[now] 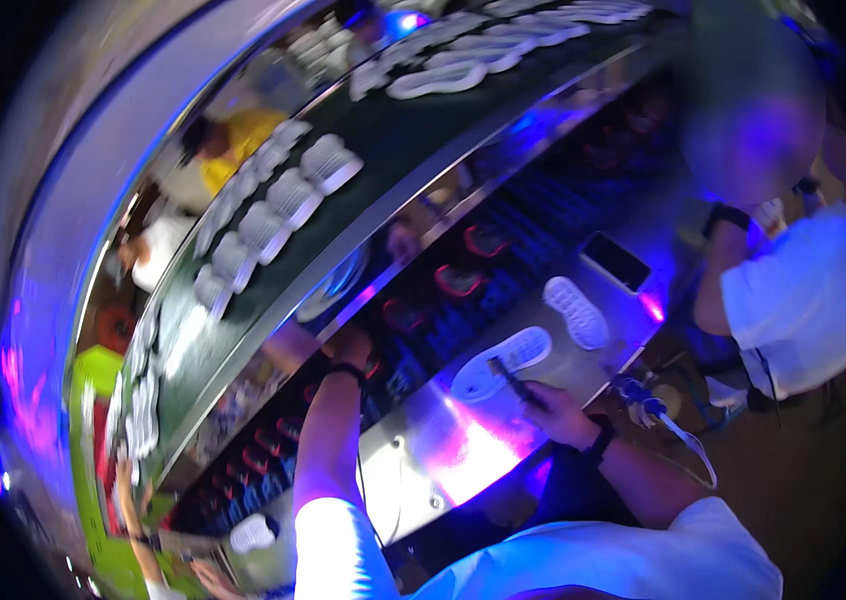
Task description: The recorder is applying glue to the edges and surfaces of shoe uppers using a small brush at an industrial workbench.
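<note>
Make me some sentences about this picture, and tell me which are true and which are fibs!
1. The right hand holds a dark tool. True.
2. The left hand holds the phone. False: the phone lies flat, beyond the right hand.
3. The tool is over a white sole. True.
4. The green belt is bare. False: rows of white soles are on it.
5. The left wrist wears a dark band. True.
6. The person on the far right wears a yellow shirt. False: that shirt is white, in bluish light.
</note>
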Action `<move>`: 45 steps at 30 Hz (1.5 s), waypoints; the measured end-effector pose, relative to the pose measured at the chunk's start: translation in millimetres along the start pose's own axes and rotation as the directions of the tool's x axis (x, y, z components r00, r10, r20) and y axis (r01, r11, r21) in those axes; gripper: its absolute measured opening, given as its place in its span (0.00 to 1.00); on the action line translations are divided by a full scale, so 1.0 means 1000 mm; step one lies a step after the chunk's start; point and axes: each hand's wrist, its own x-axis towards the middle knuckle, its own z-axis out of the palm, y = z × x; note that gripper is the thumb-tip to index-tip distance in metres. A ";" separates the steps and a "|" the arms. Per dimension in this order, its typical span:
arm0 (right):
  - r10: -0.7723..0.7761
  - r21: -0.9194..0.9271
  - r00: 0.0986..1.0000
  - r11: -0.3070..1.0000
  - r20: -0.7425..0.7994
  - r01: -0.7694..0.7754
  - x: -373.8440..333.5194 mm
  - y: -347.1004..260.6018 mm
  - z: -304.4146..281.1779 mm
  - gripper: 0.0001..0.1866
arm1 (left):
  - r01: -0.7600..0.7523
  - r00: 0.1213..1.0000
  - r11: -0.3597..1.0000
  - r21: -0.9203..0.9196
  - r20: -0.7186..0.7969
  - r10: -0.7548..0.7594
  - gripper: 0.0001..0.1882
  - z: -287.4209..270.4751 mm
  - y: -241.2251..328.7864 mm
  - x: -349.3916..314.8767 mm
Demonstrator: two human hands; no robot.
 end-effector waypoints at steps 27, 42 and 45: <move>0.078 0.034 0.996 0.996 0.033 -0.079 -0.010 -0.024 0.004 0.17 | -0.027 0.971 0.722 -0.691 0.155 0.185 0.30 -0.064 0.016 -0.367; -0.176 -0.399 0.966 0.885 0.191 0.241 -0.080 -0.156 0.049 0.18 | -0.854 0.450 0.382 -0.354 -0.871 0.198 0.24 -0.092 0.015 -0.425; -0.214 -0.433 0.947 0.849 0.239 0.302 -0.076 -0.171 0.064 0.18 | -0.870 0.340 0.453 -0.194 -0.902 0.266 0.24 -0.091 0.007 -0.432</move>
